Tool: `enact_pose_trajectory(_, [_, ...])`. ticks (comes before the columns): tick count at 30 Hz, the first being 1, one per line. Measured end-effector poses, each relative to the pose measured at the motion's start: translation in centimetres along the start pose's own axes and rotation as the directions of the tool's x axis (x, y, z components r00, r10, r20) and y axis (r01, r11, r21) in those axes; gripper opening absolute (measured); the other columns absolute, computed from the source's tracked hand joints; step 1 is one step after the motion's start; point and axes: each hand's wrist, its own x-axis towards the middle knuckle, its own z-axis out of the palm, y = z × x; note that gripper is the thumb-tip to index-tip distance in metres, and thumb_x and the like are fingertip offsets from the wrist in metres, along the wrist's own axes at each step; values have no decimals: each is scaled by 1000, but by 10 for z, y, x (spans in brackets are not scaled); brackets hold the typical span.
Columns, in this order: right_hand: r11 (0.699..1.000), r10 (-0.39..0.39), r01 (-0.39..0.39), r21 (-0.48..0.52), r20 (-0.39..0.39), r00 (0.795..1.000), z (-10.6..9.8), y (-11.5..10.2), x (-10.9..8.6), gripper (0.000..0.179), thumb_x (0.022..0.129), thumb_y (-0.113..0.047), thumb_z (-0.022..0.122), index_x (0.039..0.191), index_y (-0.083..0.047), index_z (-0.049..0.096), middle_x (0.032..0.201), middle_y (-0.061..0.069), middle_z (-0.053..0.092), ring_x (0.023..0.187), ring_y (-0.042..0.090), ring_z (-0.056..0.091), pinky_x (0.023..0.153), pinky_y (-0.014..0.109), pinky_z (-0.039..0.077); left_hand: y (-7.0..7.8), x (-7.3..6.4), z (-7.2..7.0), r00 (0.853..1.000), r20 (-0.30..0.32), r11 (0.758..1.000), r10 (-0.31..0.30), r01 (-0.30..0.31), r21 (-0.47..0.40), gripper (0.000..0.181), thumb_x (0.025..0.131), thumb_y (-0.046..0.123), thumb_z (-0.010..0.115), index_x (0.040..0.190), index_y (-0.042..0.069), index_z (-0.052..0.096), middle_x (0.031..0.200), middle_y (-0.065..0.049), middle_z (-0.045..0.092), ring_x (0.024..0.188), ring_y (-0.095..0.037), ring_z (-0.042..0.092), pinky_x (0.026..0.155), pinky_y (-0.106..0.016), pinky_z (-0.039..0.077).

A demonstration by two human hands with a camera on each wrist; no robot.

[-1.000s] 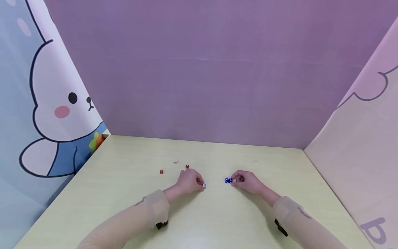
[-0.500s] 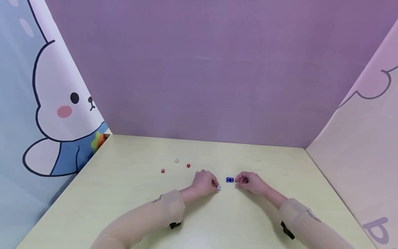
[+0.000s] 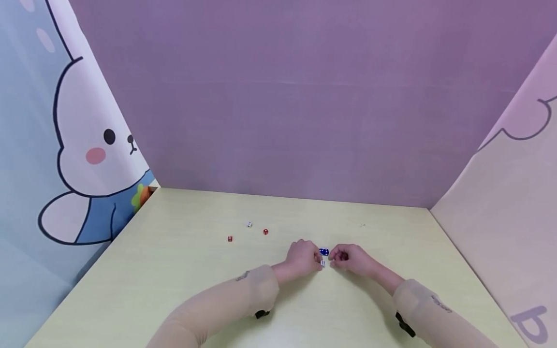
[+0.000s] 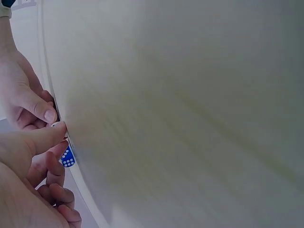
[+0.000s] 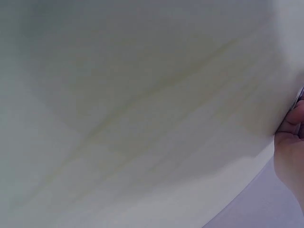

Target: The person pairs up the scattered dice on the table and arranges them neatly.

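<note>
My left hand [image 3: 303,257] pinches a white die [image 3: 323,263] between thumb and fingertips, just in front of a pair of blue dice [image 3: 324,252] that sit side by side on the table [image 3: 196,285]. To the right of these dice is my right hand [image 3: 353,258], thumb and index finger apart, holding nothing that I can see. In the left wrist view a blue die [image 4: 68,156] with white dots shows beyond the left fingers, and the white die is mostly hidden by the thumb. Only part of my right hand [image 5: 290,142] appears in the right wrist view.
Left of the hands lie a red die [image 3: 230,239], another white die [image 3: 249,224] and a second red die [image 3: 266,232]. A purple backdrop [image 3: 278,121] rises behind the table's far edge, with printed cloth on both sides.
My left hand has carried the white die rightward to the blue dice. My right hand has let go of the blue dice and drawn slightly away to the right.
</note>
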Motion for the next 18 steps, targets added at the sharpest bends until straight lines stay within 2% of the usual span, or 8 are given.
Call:
enact_pose_trajectory(4, [1000,-18,18,1,-1,1000,1,2,0,14,83,-13,70,95,-6,64,75,-1,55,64,6,46,57,18,40,2,6,6,1000,-6,1000,-16,16,-7,12,70,29,82,71,24,72,74,15,66,76,-9,54,84,-32,42])
enact_pose_trajectory(8, [999,-27,27,20,-3,1000,2,4,0,15,83,-13,72,94,-7,64,73,-1,54,63,5,45,57,18,39,4,11,11,1000,-15,1000,-12,12,-8,11,70,28,83,70,24,72,72,15,66,71,-7,54,79,-29,43])
enact_pose_trajectory(18, [996,-56,57,63,-18,998,4,5,1,18,80,-15,74,93,-8,65,70,0,53,61,5,43,56,17,38,8,13,9,999,-34,1000,-8,7,-23,12,69,28,83,69,23,72,67,16,65,68,-6,54,76,-27,43])
